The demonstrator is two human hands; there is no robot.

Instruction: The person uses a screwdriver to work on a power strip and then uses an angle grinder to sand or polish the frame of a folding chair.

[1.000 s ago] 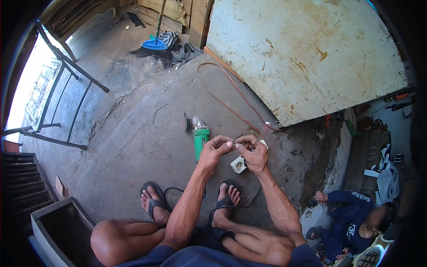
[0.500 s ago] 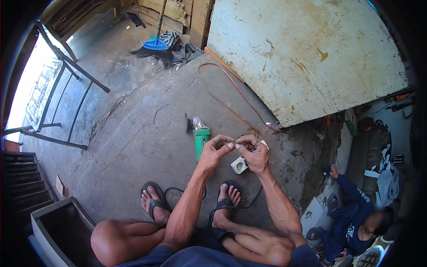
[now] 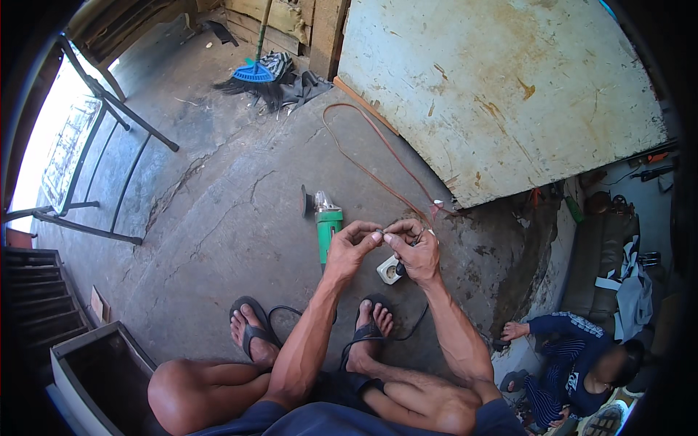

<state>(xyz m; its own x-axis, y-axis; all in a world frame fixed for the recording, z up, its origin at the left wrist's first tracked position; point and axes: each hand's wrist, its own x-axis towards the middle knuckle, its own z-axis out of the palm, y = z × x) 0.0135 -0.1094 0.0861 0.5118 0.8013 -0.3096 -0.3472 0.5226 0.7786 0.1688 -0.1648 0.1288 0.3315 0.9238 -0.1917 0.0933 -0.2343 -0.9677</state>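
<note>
Head camera looks down on a person squatting on a cracked grey concrete floor [image 3: 218, 218], bare knees forward, feet in black flip-flop sandals [image 3: 251, 330]. Both hands meet at chest level, fingertips pinched together on a small dark wire end [image 3: 381, 232], too small to make out clearly. The left hand [image 3: 349, 247] pinches it from the left with thumb and forefinger; the right hand [image 3: 414, 251] is curled, pinching the same spot from the right, likely to steady it for fine work. Just below the hands lies a white plastic plug socket [image 3: 390, 270], with a black cable [image 3: 418, 323] running back past the feet. A green-bodied angle grinder [image 3: 325, 218] rests on the floor beside the left hand. A thin orange cord [image 3: 363, 145] loops toward a stained, pale wooden board [image 3: 502, 94].
</note>
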